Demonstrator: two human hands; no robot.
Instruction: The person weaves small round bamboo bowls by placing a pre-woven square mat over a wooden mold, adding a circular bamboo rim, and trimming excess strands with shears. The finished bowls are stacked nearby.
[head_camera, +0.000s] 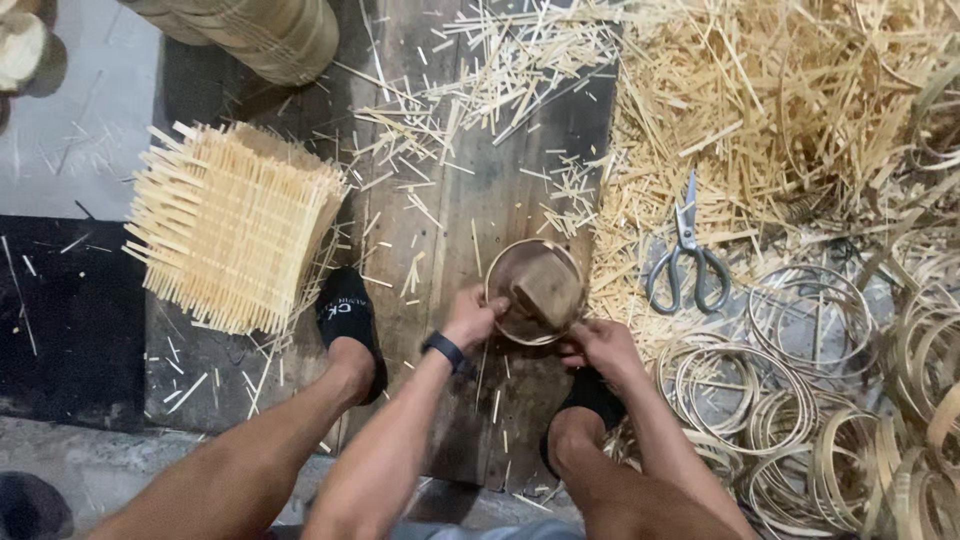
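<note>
Two hands grip one bamboo hoop (536, 291) on the floor plank (470, 200) between our feet: left hand (472, 318) clamped on its left rim, right hand (597, 343) on its lower right. It looks light, springy, best held by the rim. Scissors (687, 262) lie nearby.

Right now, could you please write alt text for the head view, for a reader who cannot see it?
Seen from above, a seated person's left hand and right hand grip a small round bamboo hoop with a wooden block inside, over a dark plank strewn with splinters. A square woven mat lies left; scissors and loose bamboo rings lie right.
</note>
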